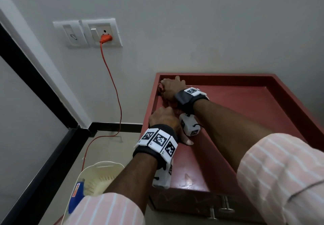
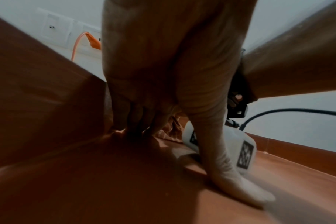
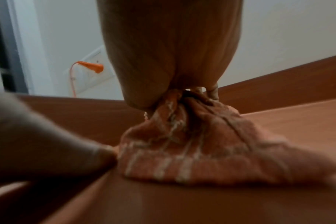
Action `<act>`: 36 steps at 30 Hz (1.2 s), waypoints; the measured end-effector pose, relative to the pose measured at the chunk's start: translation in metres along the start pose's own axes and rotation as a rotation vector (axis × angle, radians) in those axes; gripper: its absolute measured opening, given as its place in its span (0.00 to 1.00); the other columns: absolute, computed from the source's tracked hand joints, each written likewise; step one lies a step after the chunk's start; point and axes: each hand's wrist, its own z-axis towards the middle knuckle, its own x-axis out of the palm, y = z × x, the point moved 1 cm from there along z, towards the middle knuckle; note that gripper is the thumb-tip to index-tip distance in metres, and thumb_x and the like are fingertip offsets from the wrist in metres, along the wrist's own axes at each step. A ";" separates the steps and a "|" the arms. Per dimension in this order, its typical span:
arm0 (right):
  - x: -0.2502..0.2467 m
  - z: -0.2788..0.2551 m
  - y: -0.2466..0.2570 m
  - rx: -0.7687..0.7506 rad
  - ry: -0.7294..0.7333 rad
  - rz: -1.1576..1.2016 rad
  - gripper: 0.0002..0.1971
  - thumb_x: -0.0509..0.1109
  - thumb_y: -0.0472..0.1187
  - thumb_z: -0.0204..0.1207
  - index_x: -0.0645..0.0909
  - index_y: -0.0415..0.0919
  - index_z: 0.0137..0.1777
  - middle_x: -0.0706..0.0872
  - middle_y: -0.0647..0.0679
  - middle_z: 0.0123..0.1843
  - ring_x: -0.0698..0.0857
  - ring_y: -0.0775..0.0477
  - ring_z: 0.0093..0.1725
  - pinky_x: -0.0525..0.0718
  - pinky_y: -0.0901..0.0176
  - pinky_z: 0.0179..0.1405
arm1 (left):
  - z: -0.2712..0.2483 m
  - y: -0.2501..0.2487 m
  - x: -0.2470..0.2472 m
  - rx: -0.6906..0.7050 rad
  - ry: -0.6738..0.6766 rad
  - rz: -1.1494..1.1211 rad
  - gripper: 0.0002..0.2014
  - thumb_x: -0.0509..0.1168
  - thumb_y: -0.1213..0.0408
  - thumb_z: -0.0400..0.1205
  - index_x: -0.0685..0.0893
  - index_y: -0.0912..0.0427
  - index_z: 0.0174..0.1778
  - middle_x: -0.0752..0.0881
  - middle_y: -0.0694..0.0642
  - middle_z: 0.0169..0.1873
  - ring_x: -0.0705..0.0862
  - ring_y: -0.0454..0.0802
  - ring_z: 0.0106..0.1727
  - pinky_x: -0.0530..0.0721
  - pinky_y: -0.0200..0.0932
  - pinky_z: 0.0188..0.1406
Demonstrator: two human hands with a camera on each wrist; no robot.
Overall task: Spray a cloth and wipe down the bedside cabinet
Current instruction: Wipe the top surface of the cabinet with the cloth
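The red bedside cabinet (image 1: 245,116) has a raised rim around its top. My right hand (image 1: 168,88) is at the far left corner and grips a bunched orange-red cloth with pale stripes (image 3: 192,151). The cloth spreads flat on the top below the fist (image 3: 173,63). In the head view the hand hides most of the cloth. My left hand (image 1: 163,117) is just nearer, beside the left rim. Its fingertips (image 2: 132,125) press on the top and its thumb (image 2: 240,186) lies spread out flat. It holds nothing. A spray bottle is not in view.
A cream perforated basket (image 1: 100,177) with a blue item (image 1: 77,195) stands on the floor left of the cabinet. An orange cable (image 1: 114,84) runs from a wall socket (image 1: 105,38) down to the floor. Metal drawer handles (image 1: 226,205) show on the cabinet front.
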 end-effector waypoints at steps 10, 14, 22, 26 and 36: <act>-0.014 -0.011 -0.025 0.046 -0.009 -0.007 0.18 0.63 0.45 0.81 0.76 0.50 0.71 0.83 0.42 0.69 0.73 0.33 0.70 0.71 0.44 0.62 | -0.002 -0.011 -0.005 -0.006 0.029 0.076 0.29 0.81 0.55 0.74 0.83 0.62 0.69 0.84 0.61 0.69 0.83 0.60 0.71 0.83 0.52 0.68; -0.005 0.002 -0.006 0.013 -0.060 0.240 0.17 0.64 0.40 0.80 0.77 0.46 0.68 0.84 0.39 0.66 0.76 0.31 0.67 0.75 0.48 0.61 | 0.001 -0.012 -0.003 0.022 0.024 0.108 0.30 0.80 0.55 0.74 0.81 0.63 0.70 0.83 0.63 0.69 0.82 0.62 0.72 0.82 0.53 0.70; -0.006 0.008 -0.011 0.002 -0.032 0.130 0.21 0.65 0.42 0.79 0.72 0.42 0.72 0.82 0.36 0.67 0.76 0.29 0.66 0.74 0.42 0.61 | 0.006 -0.017 -0.003 0.021 0.032 0.110 0.23 0.73 0.58 0.81 0.81 0.62 0.70 0.82 0.63 0.71 0.81 0.61 0.73 0.81 0.55 0.68; -0.024 0.005 -0.010 0.024 0.111 0.339 0.14 0.69 0.44 0.77 0.84 0.41 0.60 0.89 0.38 0.55 0.86 0.36 0.52 0.85 0.43 0.54 | 0.000 -0.017 -0.006 0.013 0.061 0.120 0.34 0.81 0.55 0.74 0.78 0.63 0.73 0.81 0.62 0.72 0.80 0.62 0.74 0.81 0.56 0.71; -0.010 0.005 -0.010 -0.078 0.012 0.041 0.20 0.67 0.40 0.77 0.73 0.42 0.69 0.83 0.37 0.65 0.75 0.31 0.67 0.72 0.41 0.62 | 0.002 -0.011 -0.001 0.022 0.024 0.108 0.25 0.73 0.57 0.81 0.79 0.61 0.72 0.80 0.63 0.72 0.79 0.61 0.75 0.80 0.54 0.72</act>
